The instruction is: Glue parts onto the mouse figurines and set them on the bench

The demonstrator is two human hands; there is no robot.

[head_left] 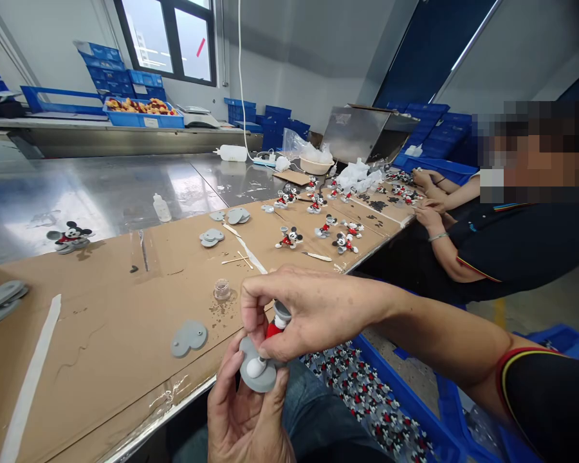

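Observation:
In the head view, my left hand (246,418) holds a grey heart-shaped base (265,381) tilted up from below, fingers round its edge. My right hand (313,312) pinches a mouse figurine (273,330) above the base; its red body and a grey part show between my fingers. A white shoe of the figurine rests against the face of the base. Most of the figurine is hidden by my right hand. Another grey base (189,338) lies on the cardboard just left of my hands, and a small clear jar (222,289) stands behind it.
Several finished-looking mouse figurines (289,238) stand on the cardboard (120,347), with cotton swabs (238,258), a knife (317,256) and a white bottle (162,208). A blue crate (444,418) of figurines sits below the table edge. A co-worker (525,238) works at the right.

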